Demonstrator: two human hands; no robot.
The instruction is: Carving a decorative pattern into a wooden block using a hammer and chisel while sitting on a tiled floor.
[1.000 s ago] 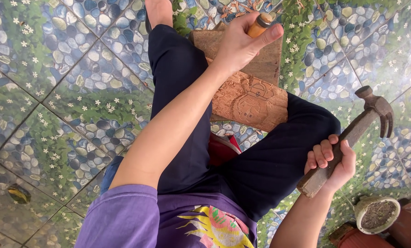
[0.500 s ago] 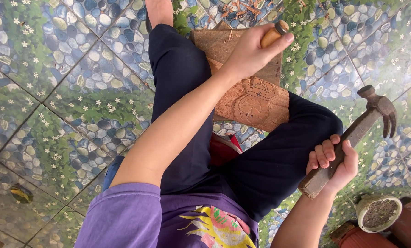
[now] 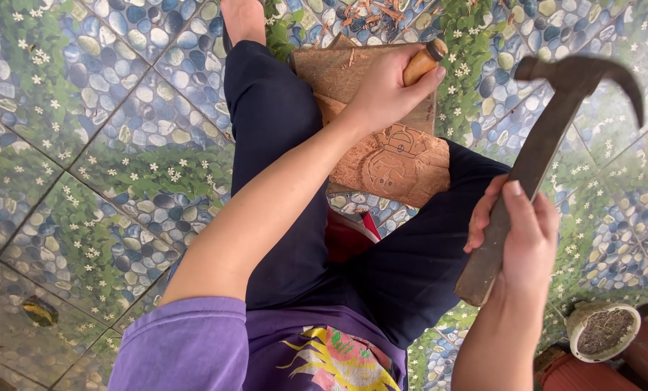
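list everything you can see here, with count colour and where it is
carved wooden panel: 1, brown, on the floor between the legs
chisel: 1, wooden handle, in the left hand
hammer: 1, dark head, worn handle, raised at right
wood chips: several, brown, top edge
red thing: 1, below the panel
pots: white one with soil, reddish ones beside, bottom right
floor tiles: pebble and flower pattern
left hand: grips chisel
right hand: grips hammer
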